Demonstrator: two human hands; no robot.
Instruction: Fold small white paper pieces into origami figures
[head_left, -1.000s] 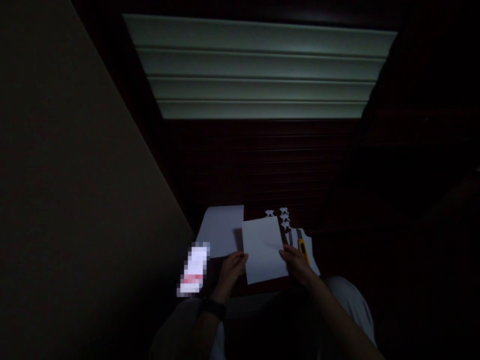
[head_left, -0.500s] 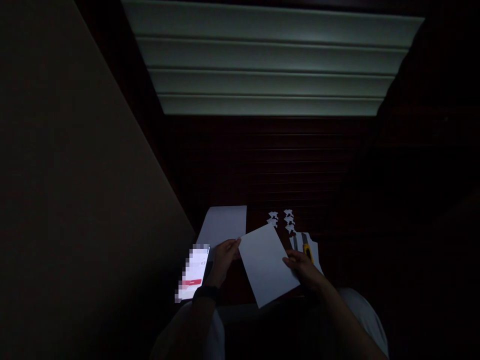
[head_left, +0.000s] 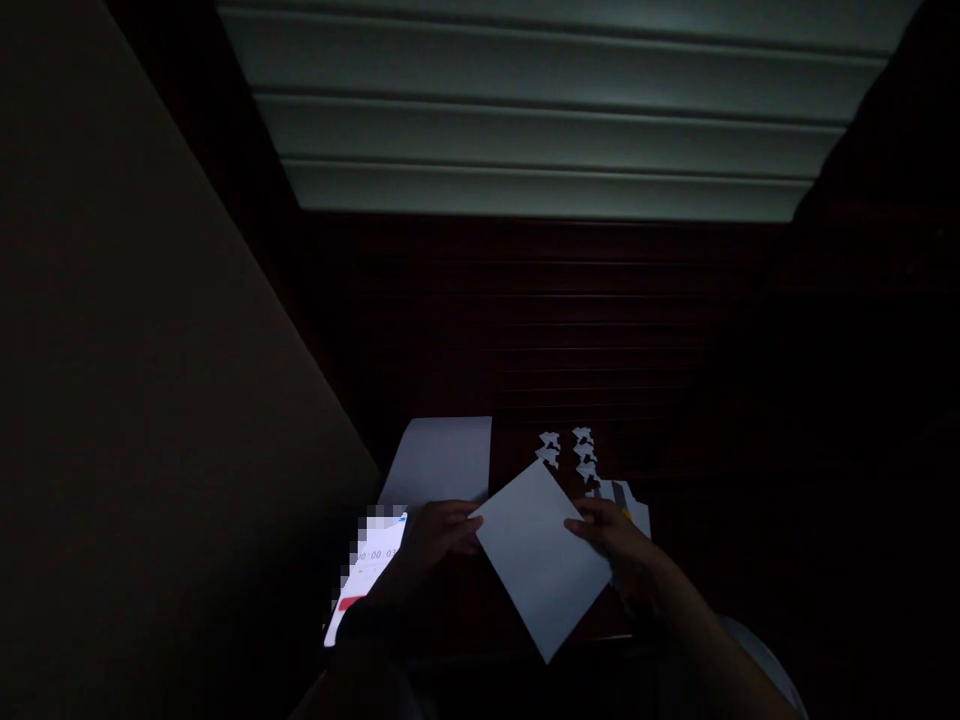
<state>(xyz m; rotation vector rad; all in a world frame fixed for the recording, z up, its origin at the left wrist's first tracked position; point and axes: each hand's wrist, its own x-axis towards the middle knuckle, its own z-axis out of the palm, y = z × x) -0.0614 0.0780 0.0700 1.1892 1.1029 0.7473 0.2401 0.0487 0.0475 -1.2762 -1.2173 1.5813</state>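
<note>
A white sheet of paper [head_left: 544,560] is held up between my two hands, turned so that one corner points toward me. My left hand [head_left: 442,532] pinches its left corner between thumb and fingers. On the right, my right hand [head_left: 611,528] grips the upper right edge, thumb on top. Just beyond that hand lies a utility knife [head_left: 621,497] on some white paper [head_left: 640,515]; its yellow handle is mostly covered by my fingers. Several small folded paper pieces [head_left: 584,452] sit in two columns past the sheet.
Another stack or sheet of white paper [head_left: 442,455] lies at the back left of the dark table [head_left: 517,437]. A lit phone [head_left: 367,570] showing a timer rests by my left forearm. A wall [head_left: 150,380] rises on the left, and slatted blinds [head_left: 540,130] are behind.
The sheet has turned further, its near corner swinging toward me and to the right. My left hand has moved slightly down. The camera view has shifted a little.
</note>
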